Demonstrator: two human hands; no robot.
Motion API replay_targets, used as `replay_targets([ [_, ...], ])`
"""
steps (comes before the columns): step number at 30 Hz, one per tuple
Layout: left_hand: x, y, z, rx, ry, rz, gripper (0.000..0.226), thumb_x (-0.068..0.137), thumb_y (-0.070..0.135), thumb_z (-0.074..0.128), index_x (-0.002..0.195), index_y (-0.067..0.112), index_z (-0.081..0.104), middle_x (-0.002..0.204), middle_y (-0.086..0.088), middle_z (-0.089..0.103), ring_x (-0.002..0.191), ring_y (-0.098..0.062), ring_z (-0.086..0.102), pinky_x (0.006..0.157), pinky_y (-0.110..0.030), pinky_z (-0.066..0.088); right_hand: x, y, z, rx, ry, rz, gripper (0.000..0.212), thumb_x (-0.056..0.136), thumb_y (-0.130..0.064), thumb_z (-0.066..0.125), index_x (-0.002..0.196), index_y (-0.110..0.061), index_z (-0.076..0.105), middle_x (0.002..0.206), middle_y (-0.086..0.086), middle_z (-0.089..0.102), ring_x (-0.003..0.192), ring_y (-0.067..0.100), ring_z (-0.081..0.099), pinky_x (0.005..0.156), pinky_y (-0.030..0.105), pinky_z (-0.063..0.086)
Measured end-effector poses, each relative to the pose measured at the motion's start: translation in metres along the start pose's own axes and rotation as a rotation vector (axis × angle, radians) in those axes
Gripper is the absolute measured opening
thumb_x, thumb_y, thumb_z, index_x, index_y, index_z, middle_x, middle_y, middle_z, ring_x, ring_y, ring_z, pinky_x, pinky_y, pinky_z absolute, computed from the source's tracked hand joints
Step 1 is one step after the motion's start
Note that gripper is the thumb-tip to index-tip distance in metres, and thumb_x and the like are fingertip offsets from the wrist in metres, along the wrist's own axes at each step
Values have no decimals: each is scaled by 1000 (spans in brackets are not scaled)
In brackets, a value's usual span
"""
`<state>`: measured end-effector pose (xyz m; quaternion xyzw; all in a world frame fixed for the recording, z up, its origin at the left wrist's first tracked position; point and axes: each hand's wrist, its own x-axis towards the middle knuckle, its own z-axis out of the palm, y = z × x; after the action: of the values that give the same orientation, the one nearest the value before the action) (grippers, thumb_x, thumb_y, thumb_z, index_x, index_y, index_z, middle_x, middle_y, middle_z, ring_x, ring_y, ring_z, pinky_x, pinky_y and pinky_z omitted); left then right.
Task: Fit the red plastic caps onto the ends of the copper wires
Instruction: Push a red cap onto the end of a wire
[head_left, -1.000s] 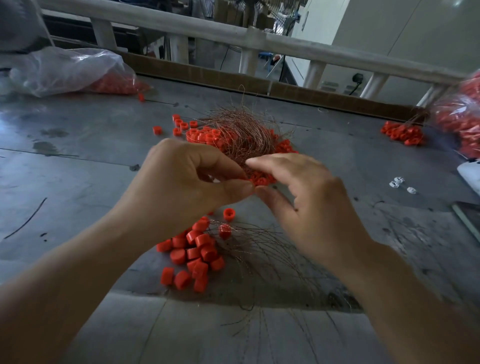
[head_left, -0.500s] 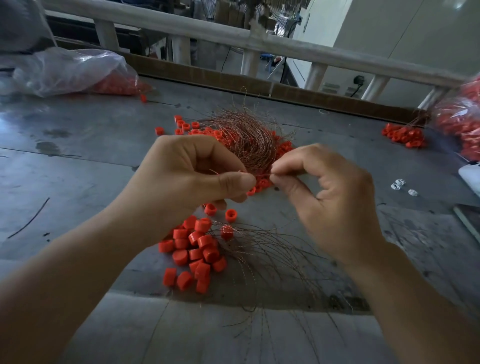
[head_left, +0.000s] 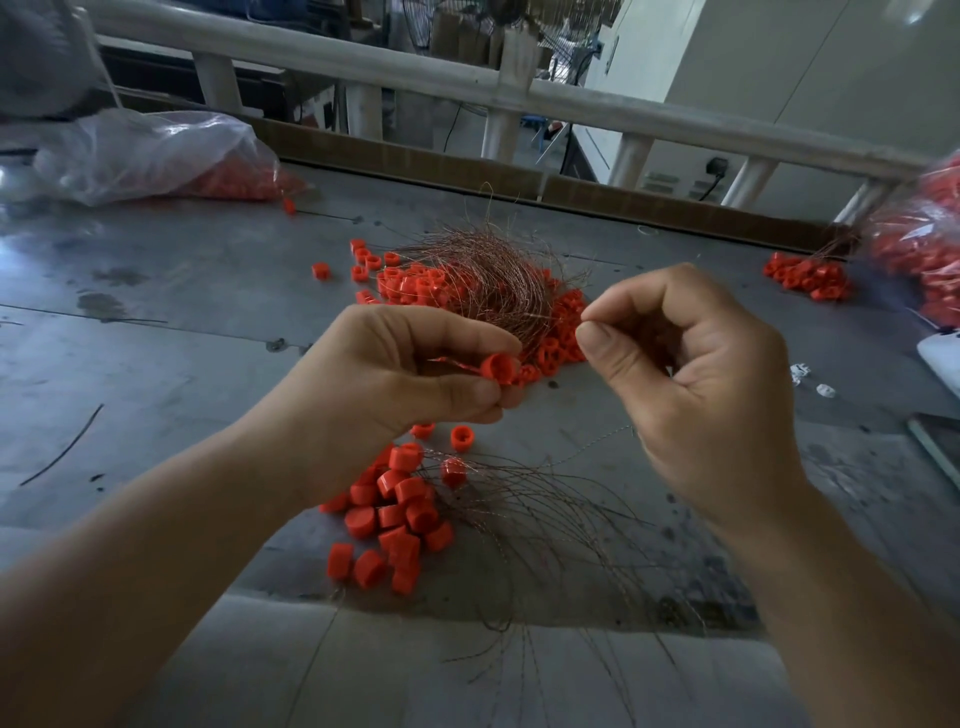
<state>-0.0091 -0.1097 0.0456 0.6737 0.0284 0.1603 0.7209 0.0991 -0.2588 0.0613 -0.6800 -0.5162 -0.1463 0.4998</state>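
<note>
My left hand (head_left: 395, 384) pinches a red plastic cap (head_left: 500, 368) between thumb and fingers, its open end turned to the right. My right hand (head_left: 685, 374) is a short gap to the right, thumb and forefinger pinched on a thin copper wire (head_left: 597, 448) that trails down under the hand. A loose heap of red caps (head_left: 395, 514) lies on the table below my left hand, beside a fan of bare copper wires (head_left: 545, 525). Behind my hands sits a tangle of capped wires (head_left: 488, 280).
The grey metal table (head_left: 182, 332) carries a clear plastic bag of caps (head_left: 156, 156) at the back left and another bag of caps (head_left: 919, 249) at the right edge. A small cap cluster (head_left: 805, 275) lies back right. A white railing (head_left: 467, 83) runs behind.
My hands, touching one second ago, have drawn apart. The right hand moved right and up with the wire. The red cap in my left fingers now shows.
</note>
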Motion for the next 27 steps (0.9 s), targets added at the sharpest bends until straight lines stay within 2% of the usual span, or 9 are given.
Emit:
replay_targets([
  [6, 1, -1, -2, -1, 0, 12, 35, 45, 20, 73, 80, 19, 75, 76, -6, 73, 73, -15, 71, 63, -17, 53, -2, -2, 4, -40, -75, 10, 11, 81, -12, 61, 78, -21, 55, 74, -11, 54, 65, -1, 47, 60, 7, 36],
  [9, 1, 0, -2, 24, -18, 27, 34, 44, 14, 82, 77, 19, 74, 75, -5, 73, 70, -14, 70, 61, -16, 53, -2, -4, 5, -52, -98, 12, 10, 80, -12, 61, 77, -20, 56, 74, -11, 55, 67, -1, 48, 61, 6, 36],
  [11, 0, 0, -1, 77, -10, 61, 30, 46, 17, 84, 74, 19, 73, 74, -3, 72, 69, -14, 70, 60, -17, 53, -2, -4, 6, -52, -107, 19, 11, 80, -13, 61, 76, -21, 56, 74, -10, 56, 67, 0, 49, 61, 7, 36],
  [14, 0, -2, 1, 155, 68, 98, 32, 42, 31, 78, 71, 22, 69, 73, -2, 72, 69, -23, 70, 60, -31, 59, -4, -6, 9, -4, -142, 45, 12, 79, -13, 61, 76, -23, 55, 73, -12, 55, 68, 0, 50, 61, 7, 37],
  [17, -1, -1, 4, 208, 100, 131, 33, 42, 33, 78, 74, 27, 69, 76, 0, 71, 69, -28, 69, 63, -49, 55, -6, -9, 12, 25, -185, 66, 11, 78, -13, 61, 75, -22, 56, 72, -13, 53, 68, 0, 50, 62, 8, 39],
  [19, -2, 0, 5, 260, 107, 156, 36, 44, 26, 87, 76, 29, 70, 78, 0, 71, 68, -27, 69, 62, -52, 55, -7, -9, 14, 27, -206, 79, 9, 78, -14, 61, 75, -21, 56, 71, -13, 53, 68, 0, 51, 61, 9, 40],
  [21, -3, 0, 5, 285, 109, 171, 32, 48, 24, 86, 76, 28, 70, 77, -2, 71, 69, -31, 67, 61, -52, 55, -7, -10, 14, 39, -217, 95, 8, 78, -14, 61, 75, -21, 57, 71, -14, 53, 68, 1, 51, 61, 9, 40],
  [27, -4, 1, 8, 232, 153, 187, 32, 45, 37, 74, 74, 24, 70, 78, -5, 71, 73, -35, 66, 63, -51, 54, -7, -11, 14, 50, -248, 123, 5, 77, -15, 61, 75, -19, 59, 70, -13, 56, 68, 3, 53, 59, 11, 42],
])
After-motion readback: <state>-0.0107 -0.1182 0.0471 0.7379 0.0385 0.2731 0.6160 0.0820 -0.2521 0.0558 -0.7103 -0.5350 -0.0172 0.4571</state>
